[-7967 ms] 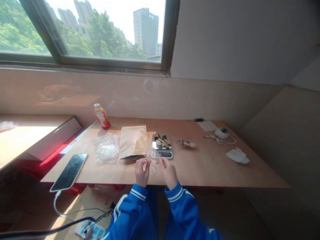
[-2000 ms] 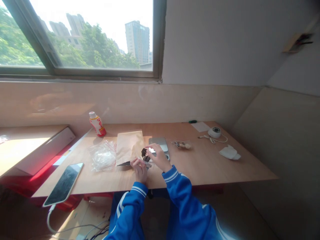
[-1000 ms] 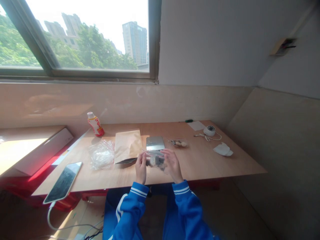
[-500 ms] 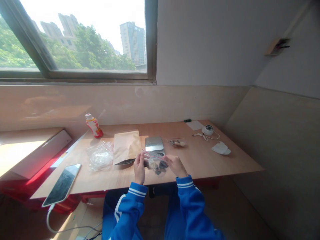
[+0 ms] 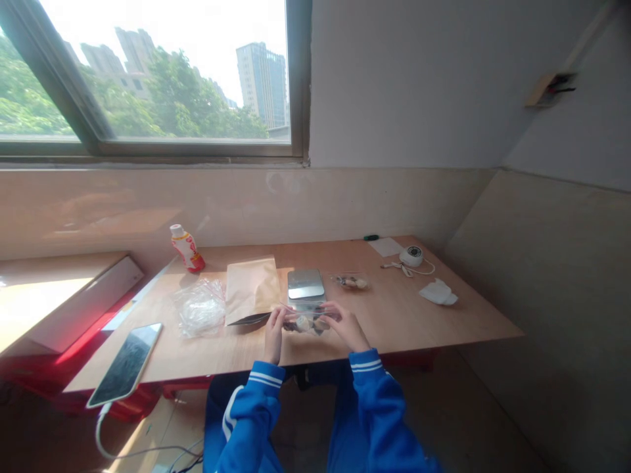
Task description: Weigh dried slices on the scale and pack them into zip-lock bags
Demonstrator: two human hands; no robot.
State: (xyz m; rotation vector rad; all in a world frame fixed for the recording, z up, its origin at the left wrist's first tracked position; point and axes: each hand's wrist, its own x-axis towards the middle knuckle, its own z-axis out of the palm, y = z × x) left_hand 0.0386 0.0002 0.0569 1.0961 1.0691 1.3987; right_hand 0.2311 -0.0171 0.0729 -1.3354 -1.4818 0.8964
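Near the front edge of the wooden table (image 5: 409, 322), my left hand (image 5: 274, 333) and my right hand (image 5: 345, 326) pinch the two ends of a small clear plastic bag (image 5: 306, 322). The bag holds several dark and pale pieces and lies low over the table. Just behind it stands a small silver scale (image 5: 305, 285) with a bare platform. A brown paper pouch (image 5: 252, 288) lies to the left of the scale.
A pile of clear bags (image 5: 200, 307) and a phone (image 5: 125, 363) on a cable lie at the left. A red and white bottle (image 5: 185, 247) stands at the back. Another filled small bag (image 5: 350, 282), a white round device (image 5: 411, 255) and a tissue (image 5: 438, 292) lie to the right.
The pieces that lay on the scale are now inside the clear bag, and the scale platform is bare. In the last half second both hands lowered the bag toward the table.
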